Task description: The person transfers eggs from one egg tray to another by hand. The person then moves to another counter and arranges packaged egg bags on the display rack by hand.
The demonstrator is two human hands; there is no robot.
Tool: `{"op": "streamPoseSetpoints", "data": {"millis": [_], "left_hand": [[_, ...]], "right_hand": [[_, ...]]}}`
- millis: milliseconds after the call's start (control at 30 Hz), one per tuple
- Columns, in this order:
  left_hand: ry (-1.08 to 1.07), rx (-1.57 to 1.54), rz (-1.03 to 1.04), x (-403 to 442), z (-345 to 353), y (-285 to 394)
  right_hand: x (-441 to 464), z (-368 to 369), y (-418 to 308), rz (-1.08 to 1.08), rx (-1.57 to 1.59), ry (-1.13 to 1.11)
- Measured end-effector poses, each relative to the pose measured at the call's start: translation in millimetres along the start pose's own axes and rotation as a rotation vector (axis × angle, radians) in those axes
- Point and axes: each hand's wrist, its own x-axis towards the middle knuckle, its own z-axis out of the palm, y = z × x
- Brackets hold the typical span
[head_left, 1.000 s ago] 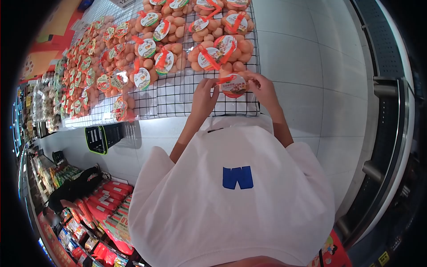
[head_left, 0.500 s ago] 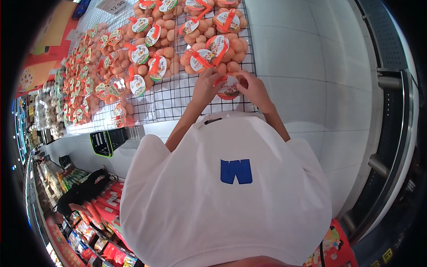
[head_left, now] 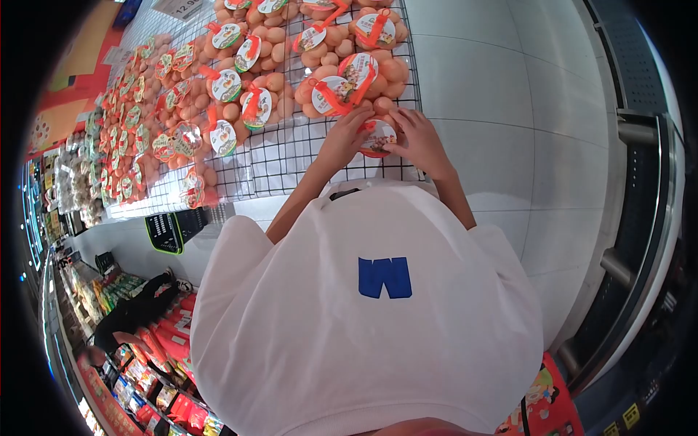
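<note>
A net bag of eggs (head_left: 379, 135) with a round white and red label lies at the near edge of the wire grid rack (head_left: 273, 168). My left hand (head_left: 343, 139) grips its left side, with bent fingers near the label's red strip. On the right side, my right hand (head_left: 420, 140) curls around the same bag, its thumb by the label's edge and its fingers over the eggs. The undersides of the fingers are hidden. Just beyond my hands sits another bag of eggs (head_left: 331, 96) with a round label and an orange tie.
Several more labelled egg bags (head_left: 258, 106) cover the rack to the left and beyond. A price sign (head_left: 178, 7) stands at the far end. Grey tiled floor (head_left: 494, 156) runs along the right. At lower left are a black basket (head_left: 166, 231) and a person in dark clothes (head_left: 134, 311).
Both hands have shifted slightly, the right hand's fingers now reaching farther over the eggs. The bag's label has tilted and moved a little away from me.
</note>
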Motion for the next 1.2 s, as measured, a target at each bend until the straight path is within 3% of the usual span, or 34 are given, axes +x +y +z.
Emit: {"op": "streamPoseSetpoints", "data": {"millis": [200,533,600,833,1000,1133,1200], "left_hand": [[-0.072,0.028,-0.095,1.4,-1.2,3.7],[-0.091,0.167,-0.061,-13.1,-13.4,13.2],[-0.011,0.171,-0.103,-27.0,-18.1,8.6],[-0.008,0.179,-0.133,-50.2,-56.1,0.5],[-0.014,0.234,-0.095,-51.8,-68.4,-0.3],[-0.004,0.354,-0.009,-52.2,-76.1,-1.2],[-0.007,0.347,-0.007,-53.1,-75.7,-3.3]], "right_hand": [[1.4,3.9,9.8,-0.01,-0.017,-0.036],[7.4,-0.8,-12.1,-0.026,0.104,-0.03],[9.7,-7.8,-19.7,0.133,0.377,-0.146],[14.4,8.5,1.9,0.212,0.452,-0.039],[56.2,-1.7,7.6,0.173,0.199,0.259],[91.1,11.2,5.8,0.124,0.178,0.375],[104.0,19.7,3.9,0.067,-0.066,0.382]]}}
